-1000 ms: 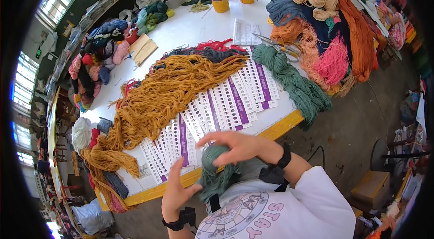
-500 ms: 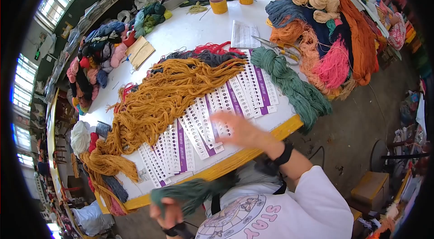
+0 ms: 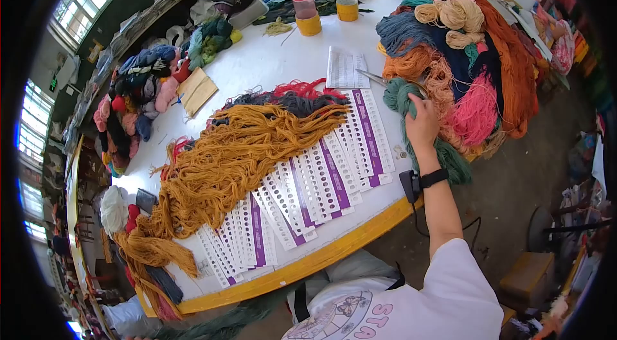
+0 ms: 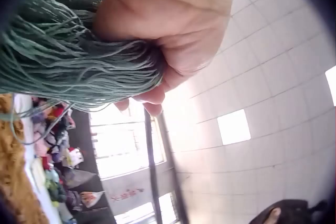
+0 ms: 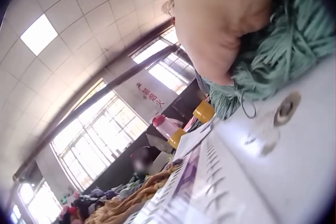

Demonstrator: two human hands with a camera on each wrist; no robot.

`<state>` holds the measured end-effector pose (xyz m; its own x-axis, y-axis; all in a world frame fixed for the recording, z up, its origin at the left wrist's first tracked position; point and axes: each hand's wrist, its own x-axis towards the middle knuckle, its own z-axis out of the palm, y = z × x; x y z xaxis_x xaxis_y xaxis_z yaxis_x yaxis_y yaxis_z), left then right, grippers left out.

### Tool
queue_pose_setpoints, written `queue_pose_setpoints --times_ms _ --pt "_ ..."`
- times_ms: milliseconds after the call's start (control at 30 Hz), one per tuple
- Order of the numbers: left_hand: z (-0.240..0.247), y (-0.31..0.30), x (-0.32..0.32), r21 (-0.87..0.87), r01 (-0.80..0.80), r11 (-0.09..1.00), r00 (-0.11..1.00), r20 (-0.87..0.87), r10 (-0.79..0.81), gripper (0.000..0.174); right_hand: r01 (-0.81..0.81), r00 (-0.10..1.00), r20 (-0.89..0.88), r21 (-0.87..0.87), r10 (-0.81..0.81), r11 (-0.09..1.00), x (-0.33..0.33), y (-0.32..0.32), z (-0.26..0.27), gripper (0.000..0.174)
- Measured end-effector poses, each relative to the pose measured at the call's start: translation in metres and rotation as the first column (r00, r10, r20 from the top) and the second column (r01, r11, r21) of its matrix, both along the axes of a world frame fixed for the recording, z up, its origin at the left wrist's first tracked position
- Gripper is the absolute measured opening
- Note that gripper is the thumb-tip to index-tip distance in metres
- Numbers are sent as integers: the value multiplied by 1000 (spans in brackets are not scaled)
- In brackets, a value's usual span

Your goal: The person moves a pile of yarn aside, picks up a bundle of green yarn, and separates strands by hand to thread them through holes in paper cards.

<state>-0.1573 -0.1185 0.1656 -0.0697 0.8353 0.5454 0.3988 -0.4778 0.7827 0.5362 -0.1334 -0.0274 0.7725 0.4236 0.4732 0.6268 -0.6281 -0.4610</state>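
We are stretching our right hand [image 3: 423,123] across the white round counter with the yellow rim [image 3: 276,51] and laying it on the long teal-green wool skein [image 3: 451,161]. The skein is lying at the counter's right edge, just beside the heap of orange and pink yarn [image 3: 475,99], with its lower end hanging over the rim. Our fingers [image 3: 412,103] are curling into its thick upper end. Down below the counter edge, our left hand [image 4: 173,29] is gripping a loose bundle of teal-green strands [image 4: 68,61], fingers closed tight round it.

We judge that we are picking up the skein. Lifting it would call for a firm hold and a pull clear of the neighbouring heap and the white-and-purple punched cards [image 3: 321,179].
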Motion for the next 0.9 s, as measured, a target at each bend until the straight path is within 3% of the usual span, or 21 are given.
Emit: queue_pose_setpoints --times_ms 33,67,100,167,233,400,667,900 --pt "-10 7 6 6 -84 996 963 -255 83 28 -12 996 89 5 11 1000 -3 2 0 47" --pt "-17 16 28 -182 94 979 987 143 -68 30 -23 984 176 10 21 1000 -7 4 0 47" --pt "-27 24 51 -281 326 903 834 534 -135 32 -32 965 261 12 28 999 -11 7 -1 47" --pt "-67 34 57 -499 343 796 908 392 -145 51 -100 983 160 67 88 993 -19 9 -5 42" --pt "-132 56 54 -418 430 800 790 604 -109 36 -183 981 76 100 176 978 -20 12 -9 40" --pt "-160 65 151 -633 310 710 885 465 28 30 -178 984 -6 91 179 980 -18 15 -16 36" --pt "-197 84 185 -745 218 630 935 345 85 26 -193 981 7 145 194 970 -20 16 -11 33" --pt "-201 88 185 -646 77 759 953 271 134 27 -189 980 -35 135 195 973 -19 17 -11 35"
